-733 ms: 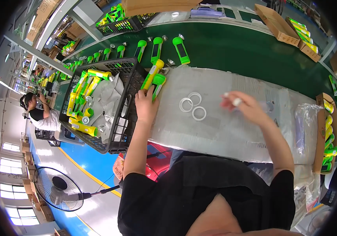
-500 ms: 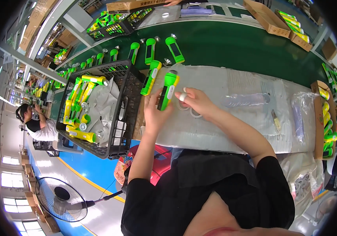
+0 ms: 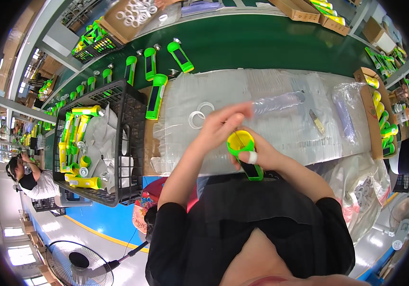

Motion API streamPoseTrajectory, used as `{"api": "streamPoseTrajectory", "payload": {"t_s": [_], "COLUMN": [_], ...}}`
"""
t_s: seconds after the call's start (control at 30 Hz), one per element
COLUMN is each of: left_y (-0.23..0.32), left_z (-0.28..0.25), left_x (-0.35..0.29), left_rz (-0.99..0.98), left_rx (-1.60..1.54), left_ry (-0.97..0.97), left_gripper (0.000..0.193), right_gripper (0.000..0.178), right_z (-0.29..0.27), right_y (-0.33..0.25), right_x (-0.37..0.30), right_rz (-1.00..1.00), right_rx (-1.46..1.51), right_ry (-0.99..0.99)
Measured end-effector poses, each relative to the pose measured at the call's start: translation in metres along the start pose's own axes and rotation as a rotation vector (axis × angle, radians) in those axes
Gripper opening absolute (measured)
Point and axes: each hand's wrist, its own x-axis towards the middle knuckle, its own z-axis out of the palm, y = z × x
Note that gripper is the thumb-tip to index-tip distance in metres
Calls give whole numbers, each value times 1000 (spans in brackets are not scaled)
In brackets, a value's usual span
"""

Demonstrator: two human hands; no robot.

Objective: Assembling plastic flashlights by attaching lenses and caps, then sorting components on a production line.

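Note:
My right hand, with a white wrap on its thumb, is closed round a green flashlight body close to my chest. The flashlight's wide end is uncovered and faces up, showing a yellow inside with a thin wire-like piece in it. My left hand hovers just above and left of that opening. Its fingertips are smeared by motion, so whether they hold anything is unclear. Two white rings lie on the plastic-covered work mat beyond my left hand. Another green flashlight rests at the mat's left edge.
A black crate of yellow-green flashlights stands at left. Several flashlights line the green belt beyond. A utility knife and clear plastic sleeves lie on the mat. At right is a cardboard box of flashlights.
A flashlight was upright in my left hand; now one is in my right hand, nearer my chest, with its wide end uncovered. My right hand has left the rings. The view has shifted.

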Motion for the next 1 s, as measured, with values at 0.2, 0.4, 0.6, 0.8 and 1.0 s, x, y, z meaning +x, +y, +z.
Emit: {"api": "streamPoseTrajectory", "payload": {"t_s": [0.2, 0.4, 0.6, 0.8, 1.0], "left_y": [10, 23, 1, -60, -66], "left_z": [17, 30, 37, 27, 18], "left_x": [-5, -9, 12, 44, 46], "left_rz": [187, 482, 148, 13, -10], "left_rx": [51, 461, 424, 970, 761], "left_ry": [198, 30, 208, 95, 57], "left_gripper": [33, 48, 46, 58, 53], "right_gripper": [39, 41, 42, 45, 46], "right_z": [1, 5, -14, -29, -33], "right_y": [-8, 2, -2, -6, -7], "right_x": [-11, -10, -22, -42, -45], "right_rz": [-9, -84, -89, -143, -108], "right_rx": [-70, -170, 177, 202, 195], "right_ry": [120, 211, 292, 425, 448]}}
